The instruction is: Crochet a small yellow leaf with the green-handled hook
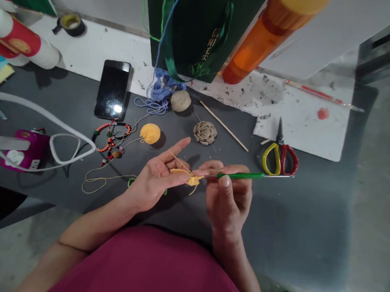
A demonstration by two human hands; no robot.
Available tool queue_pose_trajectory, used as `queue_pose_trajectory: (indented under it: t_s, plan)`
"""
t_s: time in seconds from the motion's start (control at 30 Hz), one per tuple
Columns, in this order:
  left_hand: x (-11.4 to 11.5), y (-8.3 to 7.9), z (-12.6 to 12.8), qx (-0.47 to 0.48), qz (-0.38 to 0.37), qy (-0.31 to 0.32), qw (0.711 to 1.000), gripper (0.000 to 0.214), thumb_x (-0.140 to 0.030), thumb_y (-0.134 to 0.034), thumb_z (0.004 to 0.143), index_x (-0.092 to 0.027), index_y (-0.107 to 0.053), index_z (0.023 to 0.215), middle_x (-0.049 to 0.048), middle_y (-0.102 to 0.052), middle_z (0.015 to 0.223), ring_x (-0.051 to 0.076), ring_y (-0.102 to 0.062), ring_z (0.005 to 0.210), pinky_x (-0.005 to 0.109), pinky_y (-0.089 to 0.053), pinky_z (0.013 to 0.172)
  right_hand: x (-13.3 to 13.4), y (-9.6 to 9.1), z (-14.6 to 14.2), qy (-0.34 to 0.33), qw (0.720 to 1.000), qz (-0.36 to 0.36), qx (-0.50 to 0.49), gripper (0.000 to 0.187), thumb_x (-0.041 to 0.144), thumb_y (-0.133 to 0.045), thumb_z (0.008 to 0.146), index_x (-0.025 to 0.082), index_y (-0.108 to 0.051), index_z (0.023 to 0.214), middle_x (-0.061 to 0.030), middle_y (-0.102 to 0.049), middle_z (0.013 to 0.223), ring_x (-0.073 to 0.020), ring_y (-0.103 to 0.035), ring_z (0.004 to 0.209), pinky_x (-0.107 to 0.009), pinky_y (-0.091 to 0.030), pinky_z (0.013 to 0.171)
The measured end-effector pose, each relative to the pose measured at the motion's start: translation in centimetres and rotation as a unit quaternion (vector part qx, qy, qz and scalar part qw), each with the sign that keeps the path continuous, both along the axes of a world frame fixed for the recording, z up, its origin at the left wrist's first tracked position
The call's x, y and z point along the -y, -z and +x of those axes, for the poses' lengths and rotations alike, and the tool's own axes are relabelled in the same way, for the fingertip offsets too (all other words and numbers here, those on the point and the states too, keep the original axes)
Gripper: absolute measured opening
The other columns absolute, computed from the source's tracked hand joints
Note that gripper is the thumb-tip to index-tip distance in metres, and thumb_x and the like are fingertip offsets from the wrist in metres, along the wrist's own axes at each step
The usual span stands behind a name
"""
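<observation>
Your left hand (154, 178) pinches the light, limp yellow crocheted yarn piece (191, 179), held by its soft edge above the dark grey counter (293, 224), while your right hand (228, 197) grasps the slim green crochet hook (239, 176) beside it.

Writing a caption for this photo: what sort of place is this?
Likely a crochet or handicraft workbench. The right hand holds a green crochet hook in a yellow crochet piece; a yellow yarn ball, a coiled tan yarn flower and red-and-yellow scissors lie on the tabletop.
</observation>
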State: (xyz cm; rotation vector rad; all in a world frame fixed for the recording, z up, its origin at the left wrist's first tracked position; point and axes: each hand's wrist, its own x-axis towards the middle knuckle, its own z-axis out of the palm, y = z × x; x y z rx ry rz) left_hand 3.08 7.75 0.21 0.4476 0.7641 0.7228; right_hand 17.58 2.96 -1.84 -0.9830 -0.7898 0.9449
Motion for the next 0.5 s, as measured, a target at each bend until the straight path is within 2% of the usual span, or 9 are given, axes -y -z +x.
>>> queue_pose_trajectory:
  t_s: [0.2,0.4,0.5]
  plan:
    - [0.09,0.28,0.07,-0.010,0.004,0.014,1.000,0.075,-0.025,-0.090,0.075,-0.021,-0.062,0.145,-0.0031,-0.069,0.079,0.014,-0.065,0.082,0.030,-0.047,0.084,0.12,0.16,0.19,0.017,0.999,-0.027,0.007,0.007,0.035,-0.066,0.097,0.029,-0.065,0.095,0.0027,-0.080,0.074,-0.0209,-0.076,0.087,-0.042,-0.060,0.082]
    - [0.23,0.65,0.31,-0.017,0.019,0.021,0.999,0.079,-0.018,-0.092,0.069,-0.024,-0.063,0.143,-0.0023,-0.073,0.083,0.014,-0.068,0.083,0.030,-0.052,0.087,0.23,0.22,0.28,0.022,0.999,-0.040,0.018,0.011,0.039,-0.067,0.096,0.029,-0.062,0.096,0.0024,-0.079,0.073,-0.0224,-0.077,0.085,-0.043,-0.062,0.077]
    - [0.27,0.70,0.39,-0.021,0.024,0.015,0.999,0.078,-0.018,-0.092,0.070,-0.023,-0.063,0.143,-0.0035,-0.072,0.079,0.013,-0.068,0.081,0.029,-0.053,0.085,0.22,0.26,0.33,0.021,0.999,-0.040,0.010,0.009,0.037,-0.067,0.096,0.029,-0.063,0.096,0.0025,-0.079,0.075,-0.0216,-0.078,0.088,-0.042,-0.061,0.080]
